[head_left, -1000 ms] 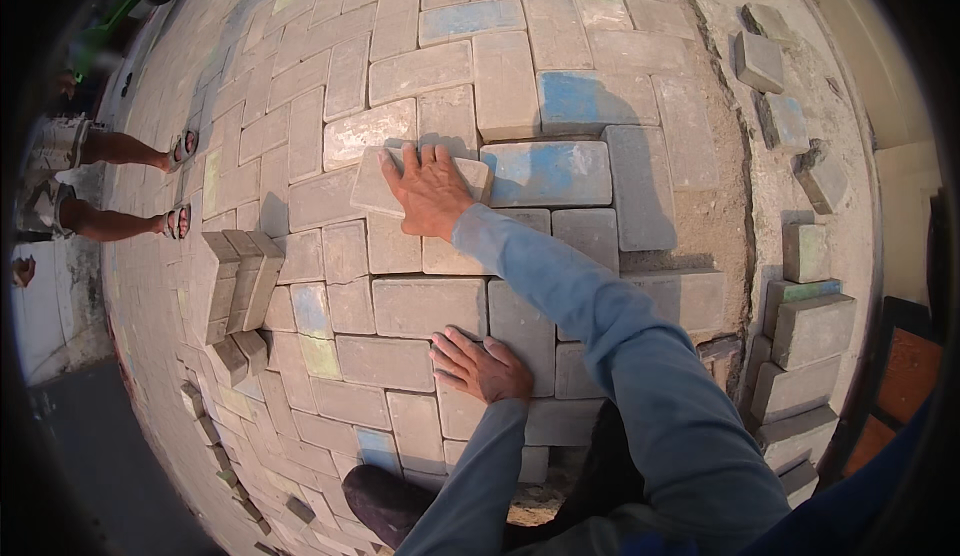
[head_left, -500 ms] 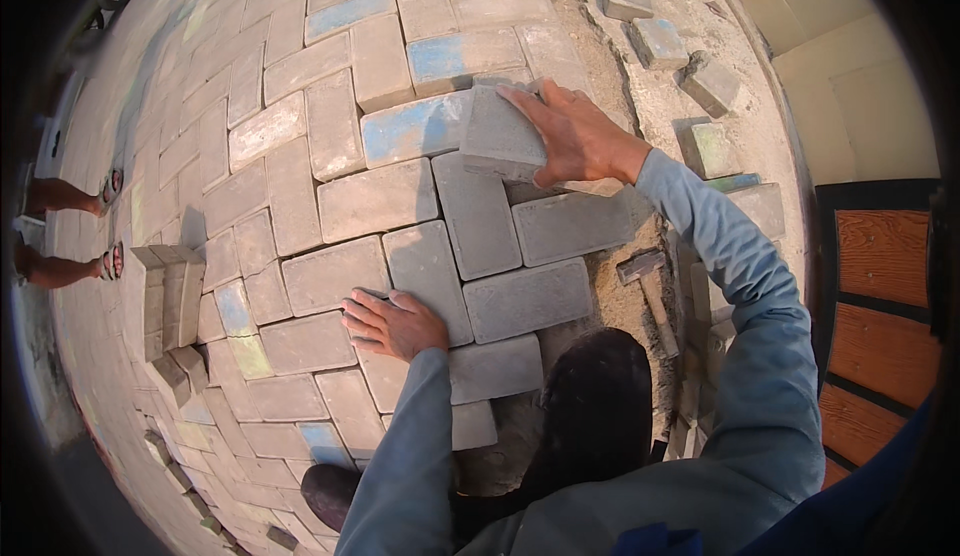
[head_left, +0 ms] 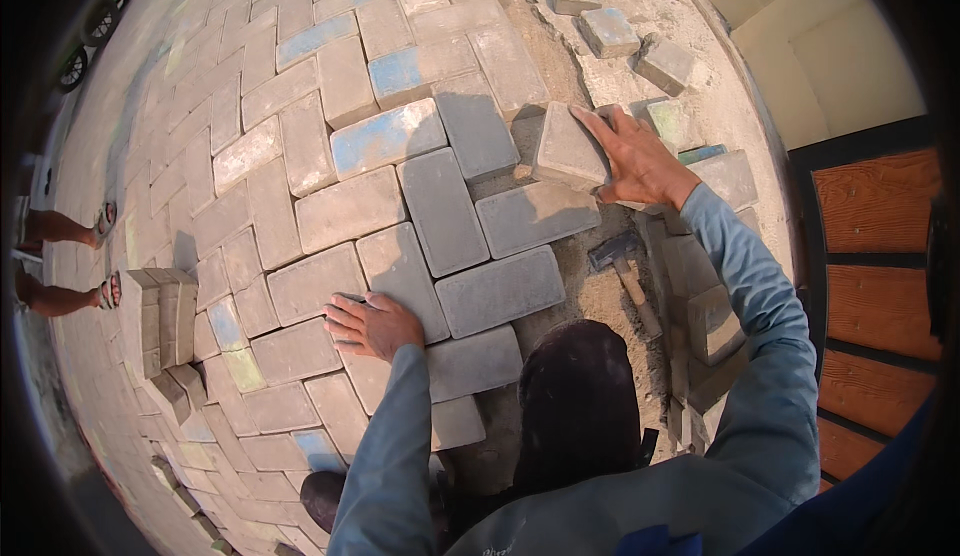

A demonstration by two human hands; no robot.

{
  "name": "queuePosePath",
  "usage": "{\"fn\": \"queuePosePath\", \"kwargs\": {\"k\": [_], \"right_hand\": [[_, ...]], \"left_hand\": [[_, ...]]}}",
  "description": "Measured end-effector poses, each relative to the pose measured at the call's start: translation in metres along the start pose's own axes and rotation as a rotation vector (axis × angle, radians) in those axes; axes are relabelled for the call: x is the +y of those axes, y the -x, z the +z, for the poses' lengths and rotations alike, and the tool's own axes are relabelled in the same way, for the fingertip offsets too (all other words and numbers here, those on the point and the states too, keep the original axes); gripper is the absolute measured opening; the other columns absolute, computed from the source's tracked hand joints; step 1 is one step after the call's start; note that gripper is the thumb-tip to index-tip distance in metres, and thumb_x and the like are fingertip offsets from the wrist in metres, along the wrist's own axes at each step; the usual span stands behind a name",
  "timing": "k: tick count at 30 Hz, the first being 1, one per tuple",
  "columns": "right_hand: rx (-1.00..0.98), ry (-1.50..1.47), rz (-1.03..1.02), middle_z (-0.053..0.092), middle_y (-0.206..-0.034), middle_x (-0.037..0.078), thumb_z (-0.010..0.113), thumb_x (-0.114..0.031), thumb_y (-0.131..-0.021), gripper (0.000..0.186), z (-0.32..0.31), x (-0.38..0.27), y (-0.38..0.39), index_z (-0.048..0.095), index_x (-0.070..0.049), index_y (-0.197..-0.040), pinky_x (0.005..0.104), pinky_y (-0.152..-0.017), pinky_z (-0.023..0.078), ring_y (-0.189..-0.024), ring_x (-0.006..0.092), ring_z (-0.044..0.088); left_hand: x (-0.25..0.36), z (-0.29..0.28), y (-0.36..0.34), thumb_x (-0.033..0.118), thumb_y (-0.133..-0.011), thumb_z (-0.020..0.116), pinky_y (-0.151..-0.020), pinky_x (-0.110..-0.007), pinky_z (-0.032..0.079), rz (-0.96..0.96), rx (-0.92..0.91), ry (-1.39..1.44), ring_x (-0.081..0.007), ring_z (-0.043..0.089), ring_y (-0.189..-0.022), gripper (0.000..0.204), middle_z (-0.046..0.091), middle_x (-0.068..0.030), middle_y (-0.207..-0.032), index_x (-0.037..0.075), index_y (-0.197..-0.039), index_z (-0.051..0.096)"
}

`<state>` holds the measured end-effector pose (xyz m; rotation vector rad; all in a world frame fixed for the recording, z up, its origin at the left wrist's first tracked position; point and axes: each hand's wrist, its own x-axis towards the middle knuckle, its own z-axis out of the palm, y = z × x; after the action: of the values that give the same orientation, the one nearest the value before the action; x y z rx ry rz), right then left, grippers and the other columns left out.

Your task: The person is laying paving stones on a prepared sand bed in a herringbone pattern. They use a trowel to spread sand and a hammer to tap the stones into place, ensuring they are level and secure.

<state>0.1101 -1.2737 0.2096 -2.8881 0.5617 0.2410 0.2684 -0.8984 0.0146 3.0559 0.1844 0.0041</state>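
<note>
My right hand (head_left: 645,161) grips a grey concrete paving block (head_left: 570,144) from its right side, the fingers over its far edge and the thumb near its close corner. The block is slightly tilted at the edge of the laid pavers, beside a sandy gap. My left hand (head_left: 378,326) rests flat on the laid pavers (head_left: 400,266), fingers spread and holding nothing. Close to my right knee, a hammer (head_left: 630,281) with a dark head and wooden handle lies on the sand.
Loose blocks (head_left: 610,31) lie on the sandy strip at the far right. A row of blocks (head_left: 700,296) lines the right edge, beside a wooden-panelled gate (head_left: 870,211). Another stack of blocks (head_left: 165,321) stands at left, near another person's sandalled feet (head_left: 105,291).
My right hand has carried the block to the right, uncovering a grey paver in the laid pattern. My left hand stays flat on the pavers. The view has shifted slightly.
</note>
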Motion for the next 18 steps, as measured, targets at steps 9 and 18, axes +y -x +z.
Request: {"fn": "queuePosePath", "kwargs": {"k": [9,18], "right_hand": [[0.180,-0.210,0.265,0.045,-0.127,0.031,0.092,-0.035,-0.063,0.127,-0.004,0.032,-0.048,0.020,-0.008,-0.164,0.0485,-0.102,0.049,-0.116,0.0514,0.057],[0.095,0.433,-0.153,0.047,-0.142,0.022,0.093,-0.010,-0.058,0.131,-0.011,0.039,-0.072,0.019,-0.018,-0.166,0.0485,-0.112,0.043,-0.132,0.0399,0.052]], "left_hand": [[0.002,-0.002,0.001,0.042,-0.108,0.035,-0.129,-0.056,0.010,0.002,-0.004,-0.044,-0.0335,0.013,-0.161,0.066,0.020,-0.0124,-0.173,0.013,-0.166,0.023],[0.000,-0.006,0.001,0.040,-0.107,0.037,-0.128,-0.057,0.007,0.007,-0.007,0.010,-0.0359,0.012,-0.161,0.067,0.020,-0.0152,-0.173,0.009,-0.166,0.024]]}}
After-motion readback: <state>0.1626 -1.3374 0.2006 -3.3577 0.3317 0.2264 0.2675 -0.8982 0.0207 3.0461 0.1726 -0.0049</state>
